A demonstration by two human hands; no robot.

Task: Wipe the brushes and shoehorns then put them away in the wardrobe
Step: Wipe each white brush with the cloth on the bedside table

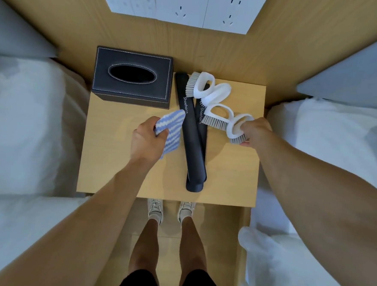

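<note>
On the table (119,160) between two beds, the person is just starting the wiping step: the right hand (256,132) is closing its grip round the nearest brush (237,129), fingers hooked through the white loop handle, bristles facing down and toward the person, while the left hand (146,137) is pinching a striped cloth (171,130) bunched in curled fingers. Three more brushes (211,95) are lying in a loose chain toward the back, partly across two dark shoehorns (193,143) that are overlapping lengthwise beside a tissue box (132,76). Nothing looks put away yet. Next, I judge, the brush needs bringing to the cloth, lifted clear of its touching neighbour so the chain is not dragged along; the wardrobe is not showing.
</note>
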